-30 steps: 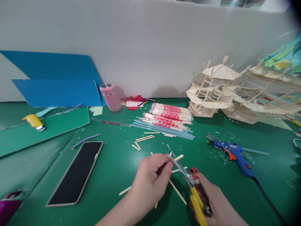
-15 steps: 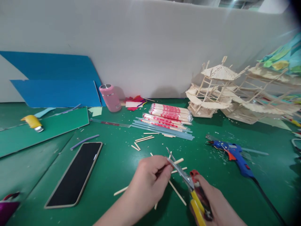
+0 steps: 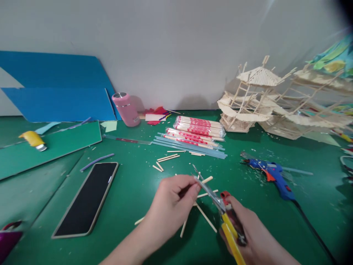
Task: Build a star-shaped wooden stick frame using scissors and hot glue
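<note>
My left hand [image 3: 171,207] pinches a thin wooden stick [image 3: 206,180] above the green table, and the stick's end pokes out past the blades. My right hand [image 3: 248,235] grips yellow-handled scissors [image 3: 220,209] whose metal blades cross the stick right at my left fingertips. Several cut stick pieces [image 3: 205,218] lie on the mat under and around both hands.
A phone [image 3: 87,198] lies face up at left. Packs of chopsticks [image 3: 200,127] and blue strips [image 3: 193,147] sit behind the hands. A blue glue gun [image 3: 271,175] lies at right, stick-built models [image 3: 252,97] at back right. A pink bottle [image 3: 125,108] and blue boards [image 3: 55,92] stand by the wall.
The view has tilted slightly, so everything sits a little higher in frame. Both hands keep the same hold on the stick and scissors.
</note>
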Action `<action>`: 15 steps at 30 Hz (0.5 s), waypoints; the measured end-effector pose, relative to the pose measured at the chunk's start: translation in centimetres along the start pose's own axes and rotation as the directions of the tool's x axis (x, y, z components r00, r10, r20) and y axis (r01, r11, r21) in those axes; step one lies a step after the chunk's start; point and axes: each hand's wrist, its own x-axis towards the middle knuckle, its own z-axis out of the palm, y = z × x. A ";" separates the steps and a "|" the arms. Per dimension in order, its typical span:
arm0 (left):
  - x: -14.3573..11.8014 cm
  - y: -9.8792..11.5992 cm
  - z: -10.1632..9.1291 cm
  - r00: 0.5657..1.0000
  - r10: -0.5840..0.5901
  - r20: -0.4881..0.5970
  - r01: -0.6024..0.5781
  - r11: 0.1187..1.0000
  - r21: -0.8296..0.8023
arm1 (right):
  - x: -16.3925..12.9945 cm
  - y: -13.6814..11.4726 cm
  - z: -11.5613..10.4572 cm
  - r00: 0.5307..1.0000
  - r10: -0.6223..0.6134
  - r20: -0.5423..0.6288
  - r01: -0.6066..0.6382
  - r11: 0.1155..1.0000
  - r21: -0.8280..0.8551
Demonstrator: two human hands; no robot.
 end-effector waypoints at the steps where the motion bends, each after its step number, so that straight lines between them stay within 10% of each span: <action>1: -0.1 -0.1 0.3 0.997 0.048 -0.058 -0.044 0.997 0.070 | 0.1 -0.4 -0.1 1.000 -0.001 0.012 0.001 1.000 -0.001; 5: -0.5 -0.4 0.6 0.977 0.177 -0.117 -0.153 0.969 0.194 | 0.1 -1.2 -0.4 0.996 0.073 0.050 -0.073 0.997 0.011; 11: 0.2 0.2 -0.8 0.988 -0.070 0.139 0.094 0.980 -0.175 | -0.8 0.6 0.1 0.992 0.123 -0.012 -0.119 0.973 0.196; 15: 0.1 -0.1 -0.1 0.996 -0.070 0.063 0.077 0.990 -0.118 | -0.2 0.5 0.3 0.998 0.059 -0.005 -0.058 0.990 0.130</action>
